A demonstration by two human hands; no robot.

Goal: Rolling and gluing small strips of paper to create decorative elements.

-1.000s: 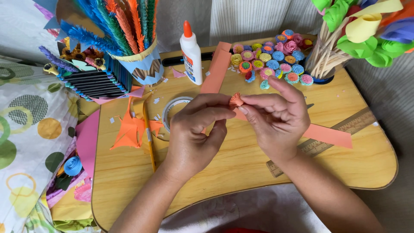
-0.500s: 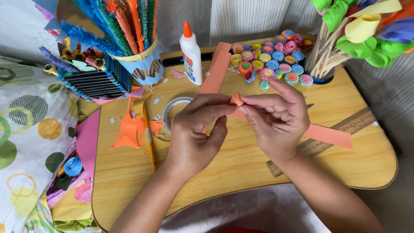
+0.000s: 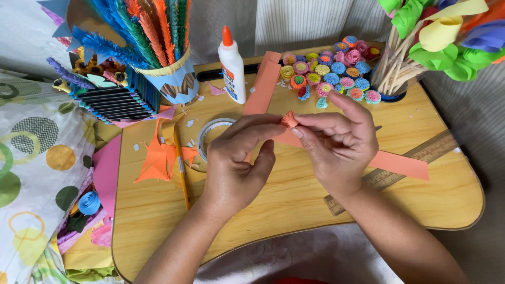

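Note:
My left hand (image 3: 236,158) and my right hand (image 3: 336,139) meet over the middle of a small wooden lap table (image 3: 294,205). Between their fingertips they pinch a small rolled coil of fringed orange paper (image 3: 289,120). A long orange paper strip (image 3: 400,164) trails from under my right hand toward the right. Another orange strip (image 3: 264,84) lies behind my hands, pointing to the glue bottle (image 3: 232,66).
Several small rolled paper flowers (image 3: 330,73) sit at the back. A jar of sticks (image 3: 392,73) with paper blooms stands at the back right, a cup of fringed paper stems (image 3: 165,73) at the back left. Orange scraps (image 3: 158,160), a pencil (image 3: 181,173), a tape roll (image 3: 208,134) and a ruler (image 3: 400,168) lie around.

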